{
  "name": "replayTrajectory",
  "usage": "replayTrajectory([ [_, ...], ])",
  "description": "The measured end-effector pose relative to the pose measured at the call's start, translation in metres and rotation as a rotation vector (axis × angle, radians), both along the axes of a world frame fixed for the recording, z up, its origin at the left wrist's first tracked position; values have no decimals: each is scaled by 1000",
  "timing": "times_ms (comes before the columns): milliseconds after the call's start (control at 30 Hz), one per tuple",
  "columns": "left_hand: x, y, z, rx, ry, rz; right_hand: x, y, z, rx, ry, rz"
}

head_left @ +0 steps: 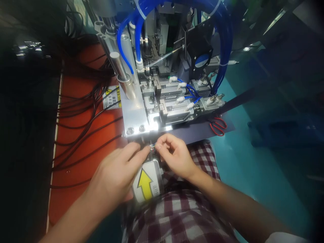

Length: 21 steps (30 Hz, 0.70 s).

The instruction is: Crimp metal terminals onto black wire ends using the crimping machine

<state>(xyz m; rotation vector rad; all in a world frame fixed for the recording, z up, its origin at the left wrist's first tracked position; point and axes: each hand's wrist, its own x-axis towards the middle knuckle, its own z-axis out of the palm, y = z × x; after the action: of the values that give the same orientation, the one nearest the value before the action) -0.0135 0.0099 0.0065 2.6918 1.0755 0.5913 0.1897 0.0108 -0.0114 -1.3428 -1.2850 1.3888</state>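
Between my hands, just in front of the machine's metal plate [135, 116], is a small part with thin coloured wires [152, 147], too tiny to make out fully. My right hand [177, 157] pinches these wires between thumb and forefinger, the other fingers curled. From the other side, my left hand [115, 172] brings its closed fingertips up against the same small part; what they grip is hidden. Under the fingertips lies a white cover with a yellow arrow [145, 184], partly behind my left hand.
Black cables [88, 125] run over the orange surface [73, 162] at left. Ahead stand pneumatic cylinders [174, 111] with blue air hoses [226, 40] and a steel post [118, 67]. Red-handled scissors [218, 126] lie at right. A checked cloth [174, 216] covers my lap.
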Motion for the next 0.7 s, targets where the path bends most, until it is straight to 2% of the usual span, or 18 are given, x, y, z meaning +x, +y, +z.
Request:
replayTrajectory([
  [200,1,1,0,0,-17,9,-1,0,10,-125,39,-29],
  [700,1,0,1,29,-1,15,-3,3,15,-206,99,-48],
])
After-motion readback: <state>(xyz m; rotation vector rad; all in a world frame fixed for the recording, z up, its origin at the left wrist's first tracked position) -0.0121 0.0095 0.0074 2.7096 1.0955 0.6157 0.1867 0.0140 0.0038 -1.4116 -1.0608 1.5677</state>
